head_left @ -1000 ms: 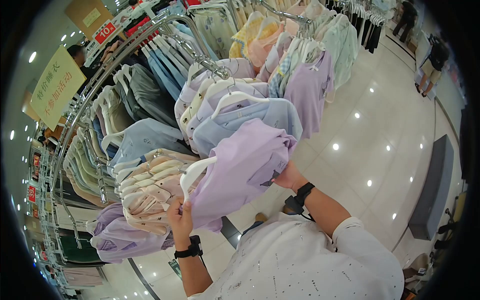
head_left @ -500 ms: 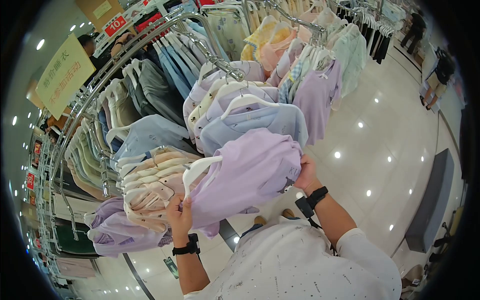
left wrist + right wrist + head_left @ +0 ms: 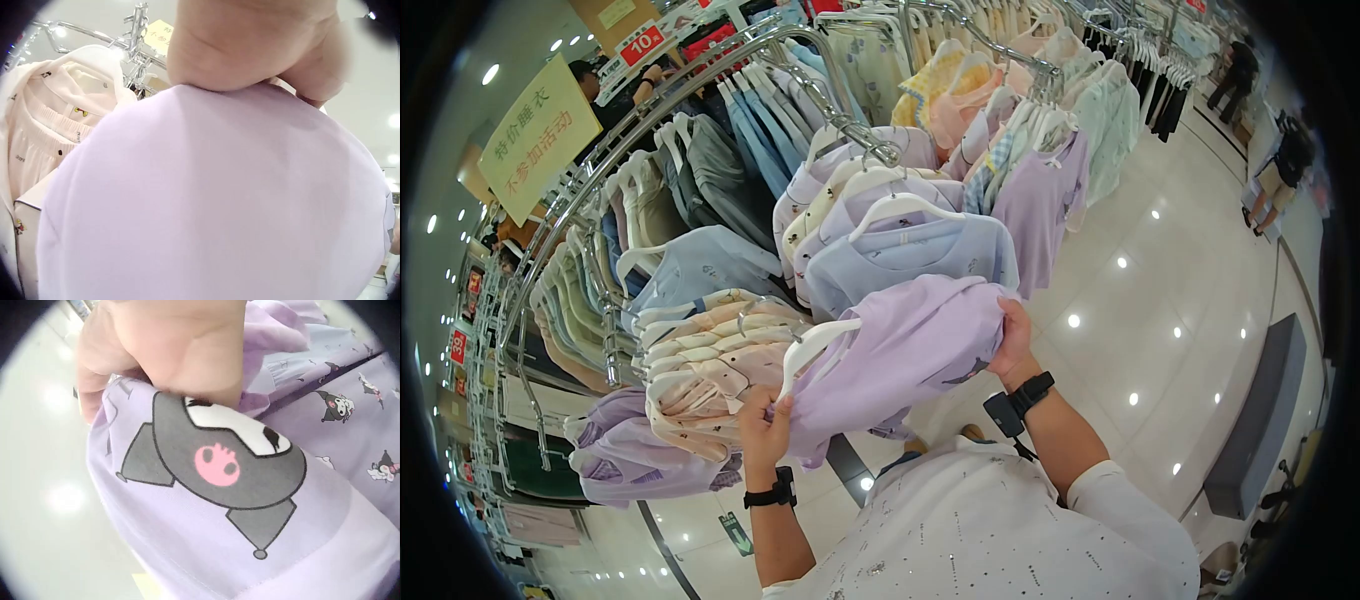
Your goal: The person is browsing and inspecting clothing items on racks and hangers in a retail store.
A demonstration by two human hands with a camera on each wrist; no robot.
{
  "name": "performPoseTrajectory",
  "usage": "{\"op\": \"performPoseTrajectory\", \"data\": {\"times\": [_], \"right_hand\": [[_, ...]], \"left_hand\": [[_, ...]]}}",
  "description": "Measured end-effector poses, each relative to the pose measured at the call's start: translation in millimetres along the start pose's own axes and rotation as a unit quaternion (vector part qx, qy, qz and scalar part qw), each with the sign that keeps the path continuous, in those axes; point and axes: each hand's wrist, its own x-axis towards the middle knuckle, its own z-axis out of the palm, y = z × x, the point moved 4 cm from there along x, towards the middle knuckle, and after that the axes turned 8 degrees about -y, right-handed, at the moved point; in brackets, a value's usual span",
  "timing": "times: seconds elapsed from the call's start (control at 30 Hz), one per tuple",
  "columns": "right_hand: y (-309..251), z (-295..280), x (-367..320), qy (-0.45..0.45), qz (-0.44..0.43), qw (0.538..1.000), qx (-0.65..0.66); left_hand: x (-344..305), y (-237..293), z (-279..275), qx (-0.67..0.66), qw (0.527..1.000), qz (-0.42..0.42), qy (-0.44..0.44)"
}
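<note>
A lilac top [image 3: 900,350] on a white hanger [image 3: 808,350] is spread between my two hands. My left hand [image 3: 764,425] pinches its near shoulder edge close to the hanger's end; in the left wrist view the plain lilac cloth [image 3: 212,194] falls below the fingers. My right hand [image 3: 1012,342] grips the far side of the top. The right wrist view shows a dark cartoon print [image 3: 219,469] with a pink skull on the cloth, just below my curled fingers. Under the lilac top, patterned purple fabric [image 3: 350,419] is visible.
A light blue top [image 3: 920,255] hangs on the rack just beyond. Cream and pink pyjamas [image 3: 710,370] crowd the left, above more purple garments [image 3: 640,455]. A chrome rail [image 3: 880,148] curves overhead beside a yellow sign [image 3: 538,140]. A grey bench [image 3: 1258,415] stands on the right.
My right hand has lifted and folded the top's far side, so less of its print shows in the head view. Both hands keep their hold, and the view has shifted slightly.
</note>
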Motion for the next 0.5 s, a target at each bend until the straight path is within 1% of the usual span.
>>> {"op": "performPoseTrajectory", "data": {"times": [0.03,0.07,0.13,0.17,0.27,0.33,0.47,0.5], "right_hand": [[-2,-6,4,0.02,-0.02,0.999,-0.016],[-4,0,4,0.019,-0.019,0.999,-0.017],[-13,11,3,0.042,-0.07,0.996,-0.045],[-15,11,5,0.042,-0.068,0.996,-0.045],[-28,11,6,0.026,-0.08,0.996,-0.021],[-38,15,8,-0.013,-0.126,0.992,0.0],[-52,1,3,0.008,-0.11,0.993,0.046],[-55,-7,0,0.03,-0.102,0.992,0.067]], "left_hand": [[-1,0,0,0.003,1.0,0.01,-0.003],[-1,1,1,0.006,1.0,0.021,-0.005],[-2,4,2,-0.001,1.0,0.022,-0.008],[-4,7,2,-0.007,1.0,0.024,-0.015],[-4,7,1,-0.008,0.999,0.004,-0.038],[-5,10,0,-0.014,0.999,0.002,-0.031],[-5,10,-1,-0.033,0.999,-0.009,-0.004],[-5,5,-1,-0.033,0.999,-0.009,-0.003]]}}
